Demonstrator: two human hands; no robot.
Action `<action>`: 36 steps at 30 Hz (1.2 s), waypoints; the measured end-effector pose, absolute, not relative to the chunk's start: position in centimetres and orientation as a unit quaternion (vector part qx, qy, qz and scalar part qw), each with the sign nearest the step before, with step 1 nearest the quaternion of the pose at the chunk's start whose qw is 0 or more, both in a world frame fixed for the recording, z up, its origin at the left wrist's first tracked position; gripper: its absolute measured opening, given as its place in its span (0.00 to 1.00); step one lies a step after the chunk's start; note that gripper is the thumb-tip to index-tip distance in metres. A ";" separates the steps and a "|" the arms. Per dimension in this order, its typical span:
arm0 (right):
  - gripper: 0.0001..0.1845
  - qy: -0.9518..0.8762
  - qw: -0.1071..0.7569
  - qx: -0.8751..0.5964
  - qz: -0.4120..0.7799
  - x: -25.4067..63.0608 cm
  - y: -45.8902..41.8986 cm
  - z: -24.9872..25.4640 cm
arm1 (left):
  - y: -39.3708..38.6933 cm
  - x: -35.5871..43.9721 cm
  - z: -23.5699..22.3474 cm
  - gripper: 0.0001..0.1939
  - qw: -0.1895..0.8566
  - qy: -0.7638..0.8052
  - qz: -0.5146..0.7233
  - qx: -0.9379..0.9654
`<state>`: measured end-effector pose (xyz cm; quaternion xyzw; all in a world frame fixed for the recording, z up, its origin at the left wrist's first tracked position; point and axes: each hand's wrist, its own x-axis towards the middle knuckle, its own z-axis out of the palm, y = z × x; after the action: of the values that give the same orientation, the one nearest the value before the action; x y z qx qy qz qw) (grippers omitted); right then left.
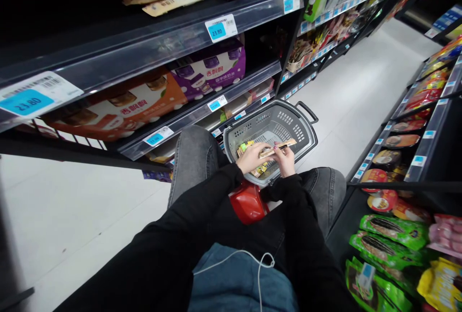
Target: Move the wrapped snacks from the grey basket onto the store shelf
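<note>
Over a grey plastic shopping basket between my knees, my left hand and my right hand are together. Both are closed on a long, flat beige snack packet, which lies slantwise across the basket's opening. My left fingers cover its near part, while the far end sticks out past my right fingers. Below my hands, small yellow packets lie in the basket, along with a yellow-green one. The packet's print is too small to read.
Shelves at the left hold purple and orange drink cartons behind price tags. A red object stands below the basket. At the right, racks carry green seed bags and round tubs. A pale aisle floor runs ahead.
</note>
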<state>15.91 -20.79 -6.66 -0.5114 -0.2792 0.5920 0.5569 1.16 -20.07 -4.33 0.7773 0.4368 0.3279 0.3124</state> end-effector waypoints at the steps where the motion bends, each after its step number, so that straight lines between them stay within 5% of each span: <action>1: 0.25 -0.271 0.558 -0.504 0.600 16.0 -20.8 -6.5 | -20.0 1.1 -4.3 0.17 0.350 0.441 0.326 0.759; 5: 0.26 -0.270 0.563 -0.481 0.616 16.4 -20.7 -6.0 | -19.7 1.0 -4.6 0.22 0.477 0.473 0.317 0.669; 13: 0.18 -0.283 0.586 -0.467 0.599 16.5 -20.6 -5.9 | -19.6 1.1 -4.8 0.14 0.474 0.487 0.312 0.664; 21: 0.19 -0.252 0.600 -0.504 0.568 17.3 -20.6 -5.8 | -19.0 0.5 -4.4 0.21 0.641 0.371 0.176 0.648; 31: 0.20 -0.188 0.633 -0.560 0.500 18.4 -19.9 -6.3 | -20.4 0.4 -4.7 0.19 0.334 0.412 0.200 0.824; 36: 0.21 -0.151 0.638 -0.552 0.514 19.2 -19.8 -6.2 | -20.2 0.6 -4.9 0.16 0.377 0.416 0.229 0.796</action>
<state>19.23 -19.75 -6.25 -0.5525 -0.1511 0.5141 0.6385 0.61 -20.18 -4.92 0.7957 0.4155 0.2287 0.3768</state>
